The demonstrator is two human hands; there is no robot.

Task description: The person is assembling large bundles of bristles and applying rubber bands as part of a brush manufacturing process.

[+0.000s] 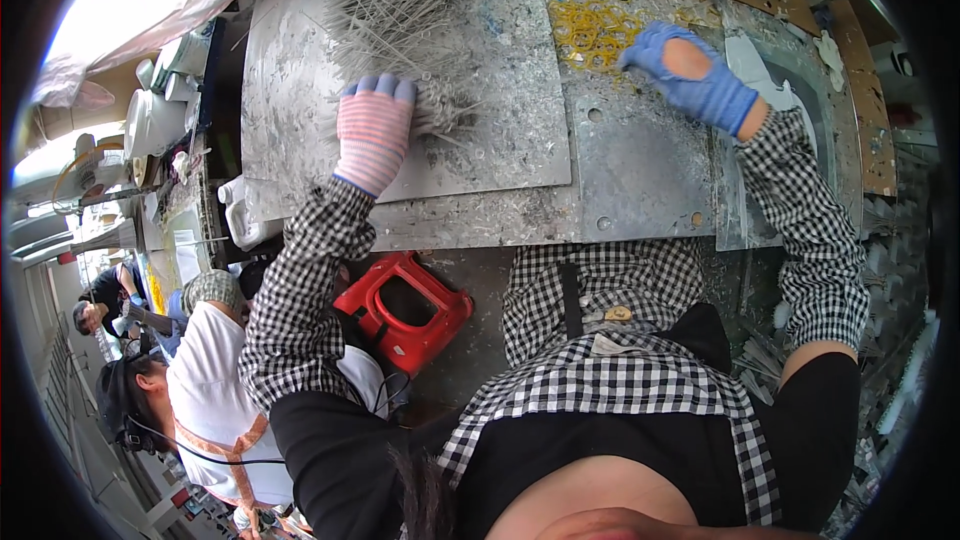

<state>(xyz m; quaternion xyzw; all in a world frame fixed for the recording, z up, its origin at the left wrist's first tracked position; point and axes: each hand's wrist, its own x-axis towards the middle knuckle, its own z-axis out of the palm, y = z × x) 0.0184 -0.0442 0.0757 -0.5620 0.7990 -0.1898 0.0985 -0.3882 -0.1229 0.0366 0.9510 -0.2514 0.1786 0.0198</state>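
Note:
A large heap of thin grey wire-like strands (pixel 385 5) lies at the far left of the worktop. At its near end, my left hand (pixel 375 133), in a pink-and-white striped glove with greyish fingertips, is closed over a bunch of strands (pixel 440 112) that stick out to its right. Farther right, yellow rubber bands (pixel 590 30) are scattered in a loose pile. At the right edge of that pile is my right hand (pixel 688 75), in a blue glove with a hole baring skin. Its fingers are bent together, and what they hold, if anything, is hidden.
A smooth metal sheet (pixel 500 155) covers the left of the speckled worktop (pixel 650 180). Cardboard strips (pixel 872 110) edge the far right. Beneath the table's front stands a red plastic stool (pixel 405 312). To the left are a white jug (pixel 245 215) and a co-worker in white (pixel 215 370).

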